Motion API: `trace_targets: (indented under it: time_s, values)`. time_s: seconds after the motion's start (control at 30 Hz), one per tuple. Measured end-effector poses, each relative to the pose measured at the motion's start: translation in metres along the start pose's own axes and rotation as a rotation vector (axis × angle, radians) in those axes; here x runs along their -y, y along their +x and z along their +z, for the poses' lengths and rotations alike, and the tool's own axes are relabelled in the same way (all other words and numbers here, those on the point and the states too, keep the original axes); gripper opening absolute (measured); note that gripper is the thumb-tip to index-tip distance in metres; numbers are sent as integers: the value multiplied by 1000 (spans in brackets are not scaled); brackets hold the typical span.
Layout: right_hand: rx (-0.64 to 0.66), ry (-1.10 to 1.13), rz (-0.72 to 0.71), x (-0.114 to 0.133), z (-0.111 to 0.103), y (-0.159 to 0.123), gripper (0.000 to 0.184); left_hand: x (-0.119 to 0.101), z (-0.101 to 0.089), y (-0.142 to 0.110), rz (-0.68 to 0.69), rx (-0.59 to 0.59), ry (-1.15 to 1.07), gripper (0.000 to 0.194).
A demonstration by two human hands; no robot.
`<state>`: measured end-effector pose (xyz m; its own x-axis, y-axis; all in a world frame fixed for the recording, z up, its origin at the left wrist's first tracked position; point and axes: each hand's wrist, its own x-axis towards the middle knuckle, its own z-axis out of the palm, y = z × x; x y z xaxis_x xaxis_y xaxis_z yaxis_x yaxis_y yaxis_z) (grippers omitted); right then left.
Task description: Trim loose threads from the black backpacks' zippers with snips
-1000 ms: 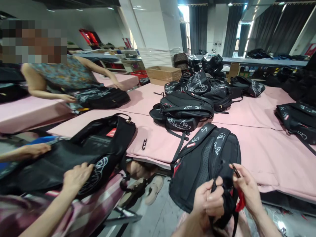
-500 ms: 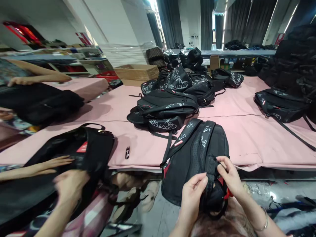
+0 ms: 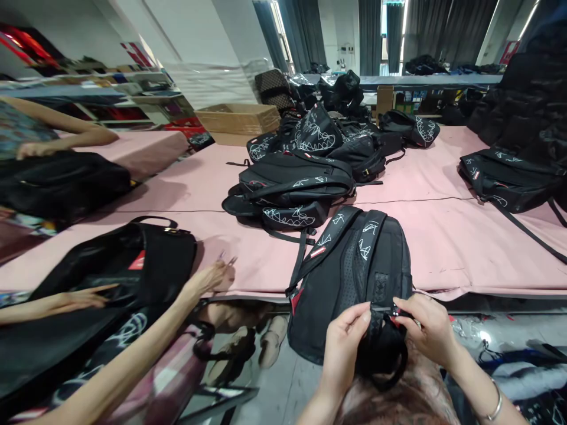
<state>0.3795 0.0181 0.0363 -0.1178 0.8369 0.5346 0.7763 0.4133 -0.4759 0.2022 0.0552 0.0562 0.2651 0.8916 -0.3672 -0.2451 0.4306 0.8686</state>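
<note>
A black backpack [image 3: 325, 321] leans against the table edge in front of me, straps up, with white scribble prints on the shoulder straps. My left hand [image 3: 345, 342] is closed, thumb and forefinger pinching a thin dark strip at the backpack's lower right. Just to its right, my right hand [image 3: 427, 324] grips a small dark piece with light specks, too small to name. The two hands are close together over the bag. A bracelet circles my right wrist.
Black backpacks [image 3: 305, 183] are heaped on the pink table [image 3: 443, 236]; another bag [image 3: 509, 177] lies right. At left, a co-worker's hand [image 3: 217, 274] reaches onto the table beside an open black bag [image 3: 170, 260]. A cardboard box [image 3: 239, 121] stands behind.
My right hand has moved down and slightly right, turning its fingers toward my left hand. The co-worker's hand has gone from the open bag to the small dark tool on the table.
</note>
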Motion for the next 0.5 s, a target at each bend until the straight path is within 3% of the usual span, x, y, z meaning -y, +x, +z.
trace_targets:
  time_s: [0.33, 0.4, 0.5]
  values:
    - [21, 42, 20, 2, 3, 6, 18, 4, 0, -1, 1, 19, 31, 23]
    - [-11, 136, 85, 3, 2, 3, 15, 7, -3, 3, 17, 62, 90, 24]
    - [-134, 305, 300, -2, 0, -8, 15, 6, -18, 18, 75, 236, 358, 27]
